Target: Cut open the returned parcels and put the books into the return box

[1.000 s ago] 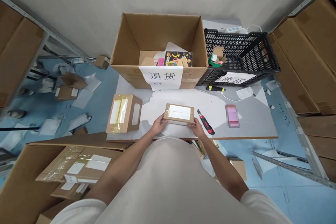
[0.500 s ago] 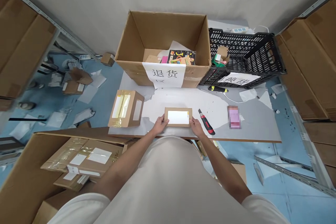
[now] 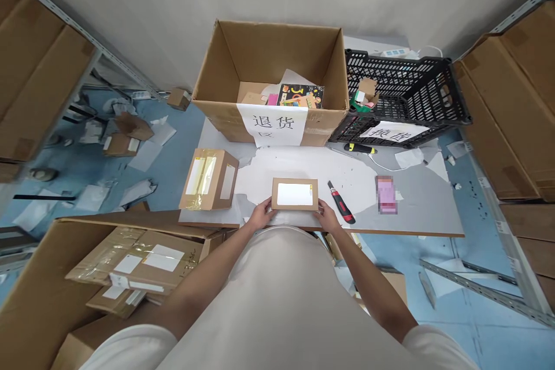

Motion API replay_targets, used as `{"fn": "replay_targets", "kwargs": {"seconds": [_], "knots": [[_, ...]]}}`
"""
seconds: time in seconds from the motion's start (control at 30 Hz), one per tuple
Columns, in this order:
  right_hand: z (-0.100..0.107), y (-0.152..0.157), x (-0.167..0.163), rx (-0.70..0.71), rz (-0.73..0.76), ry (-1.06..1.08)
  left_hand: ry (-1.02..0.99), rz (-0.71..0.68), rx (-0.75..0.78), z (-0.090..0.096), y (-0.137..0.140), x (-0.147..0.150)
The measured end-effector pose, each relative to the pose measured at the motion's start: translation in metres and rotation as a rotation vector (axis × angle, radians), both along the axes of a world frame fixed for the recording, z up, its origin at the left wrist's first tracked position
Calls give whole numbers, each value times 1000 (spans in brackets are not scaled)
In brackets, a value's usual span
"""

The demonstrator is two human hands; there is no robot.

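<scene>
A small flat cardboard box (image 3: 280, 181) with a white label (image 3: 295, 194) lies on the table in front of me, near its front edge. At the box's lower left corner is my left hand (image 3: 262, 214), its fingers closed against the side. My right hand (image 3: 326, 217) grips the lower right corner in the same way; the undersides of both hands are hidden. Just right of the box rests a red and black utility knife (image 3: 342, 203). Farther left on the table stands a taped cardboard carton (image 3: 202, 182).
Behind are a large open carton (image 3: 212, 118) with a paper sign and a black plastic crate (image 3: 451, 104). A yellow and black tool (image 3: 360, 148) and a pixelated pink item (image 3: 386, 194) lie on the table (image 3: 427, 208). A big box (image 3: 39, 277) of parcels stands lower left.
Both hands have slid slightly down along the box's sides, toward its near corners. The box has barely moved, and the view has shifted a little.
</scene>
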State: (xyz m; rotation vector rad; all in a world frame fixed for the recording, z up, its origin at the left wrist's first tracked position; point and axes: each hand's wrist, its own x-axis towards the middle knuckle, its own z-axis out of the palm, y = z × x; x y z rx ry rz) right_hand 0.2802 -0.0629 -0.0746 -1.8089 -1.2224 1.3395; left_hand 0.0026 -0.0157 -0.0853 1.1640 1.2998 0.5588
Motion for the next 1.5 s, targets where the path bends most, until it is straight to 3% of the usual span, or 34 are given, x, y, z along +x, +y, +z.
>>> {"fn": "replay_targets", "kwargs": {"seconds": [0.13,0.33,0.6,0.9,1.03,1.27,1.5], "knots": [[15,6,1,52,-50,7,-6,45,-3,12,2,4],[38,12,2,157,-52,-28,119,69,150,34,9,8],[33,18,-4,76,-33,-127,190,92,131,25,19,24],[14,12,6,35,11,85,-71,1,63,9,13,16],[15,17,7,61,13,120,-50,18,82,10,17,16],[33,22,7,57,-87,-113,91,172,74,16,19,10],[27,23,2,33,-101,-174,85,185,62,10,21,13]]}}
